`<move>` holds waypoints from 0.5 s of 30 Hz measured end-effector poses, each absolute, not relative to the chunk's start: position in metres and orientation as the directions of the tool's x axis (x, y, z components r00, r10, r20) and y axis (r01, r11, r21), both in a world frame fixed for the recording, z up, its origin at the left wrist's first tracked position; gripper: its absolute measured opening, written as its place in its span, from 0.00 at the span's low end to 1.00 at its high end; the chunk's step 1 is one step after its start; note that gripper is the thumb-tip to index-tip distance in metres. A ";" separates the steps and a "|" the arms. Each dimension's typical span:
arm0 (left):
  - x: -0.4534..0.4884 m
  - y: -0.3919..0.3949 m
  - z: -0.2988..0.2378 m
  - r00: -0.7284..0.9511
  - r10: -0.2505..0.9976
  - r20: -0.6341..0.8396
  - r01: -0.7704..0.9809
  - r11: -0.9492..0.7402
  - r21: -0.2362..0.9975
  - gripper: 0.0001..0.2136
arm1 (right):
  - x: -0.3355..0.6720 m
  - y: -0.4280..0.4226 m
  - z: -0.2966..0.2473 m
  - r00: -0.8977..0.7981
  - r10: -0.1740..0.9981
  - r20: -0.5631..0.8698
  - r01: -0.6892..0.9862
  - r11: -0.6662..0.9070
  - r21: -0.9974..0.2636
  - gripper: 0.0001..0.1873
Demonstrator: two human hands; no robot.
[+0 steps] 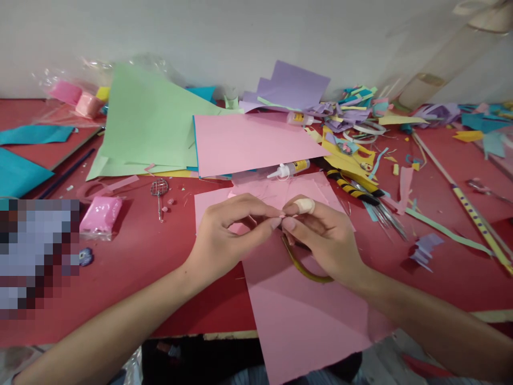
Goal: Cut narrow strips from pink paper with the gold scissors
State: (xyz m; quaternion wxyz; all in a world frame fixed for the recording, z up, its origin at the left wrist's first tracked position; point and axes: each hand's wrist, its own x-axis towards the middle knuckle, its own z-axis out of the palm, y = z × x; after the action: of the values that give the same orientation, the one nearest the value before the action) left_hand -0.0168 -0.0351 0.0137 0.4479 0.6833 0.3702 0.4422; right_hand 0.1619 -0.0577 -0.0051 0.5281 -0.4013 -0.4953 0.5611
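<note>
My left hand [228, 227] and my right hand [326, 230] meet over pink paper, fingertips pinched together. Between them is a tiny pink piece [282, 215], mostly covered; I cannot tell whether it is clay or paper. A thin, curved gold-yellow band [303, 271] shows below my right hand; its upper part is hidden behind the fingers. White tape [305, 206] wraps one finger of my right hand. Beneath both hands, a large pink sheet [304, 326] reaches over the table's front edge.
Behind my hands lie a glue bottle [294, 168], pink card [256, 144] and green paper [148, 117]. Black-and-yellow-handled tools [352, 187] are at right, with paper scraps around. On the left are a pink clay packet [101, 215] and a small wire whisk-like piece [159, 190].
</note>
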 end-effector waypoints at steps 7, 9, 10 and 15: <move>-0.017 -0.034 0.014 0.355 0.929 0.102 0.052 -0.129 0.990 0.04 | 0.164 -0.058 -0.006 -0.129 0.976 0.177 -0.127 0.160 -0.979 0.04; -0.017 -0.033 0.014 0.359 0.928 0.100 0.049 -0.126 0.991 0.06 | 0.165 -0.058 -0.007 -0.123 0.970 0.208 -0.093 0.197 -0.976 0.04; -0.017 -0.033 0.013 0.363 0.925 0.112 0.045 -0.137 0.990 0.06 | 0.165 -0.057 -0.008 -0.121 0.968 0.220 -0.074 0.212 -0.974 0.05; -0.016 -0.033 0.015 0.373 0.918 0.133 0.035 -0.158 0.987 0.05 | 0.168 -0.057 -0.007 -0.125 0.953 0.277 0.023 0.282 -0.959 0.05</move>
State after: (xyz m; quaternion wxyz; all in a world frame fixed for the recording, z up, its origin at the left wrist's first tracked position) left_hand -0.0163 -0.0329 0.0149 0.5300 0.6367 0.3745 0.4164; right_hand 0.1685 -0.0574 -0.0071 0.5243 -0.4032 -0.6050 0.4433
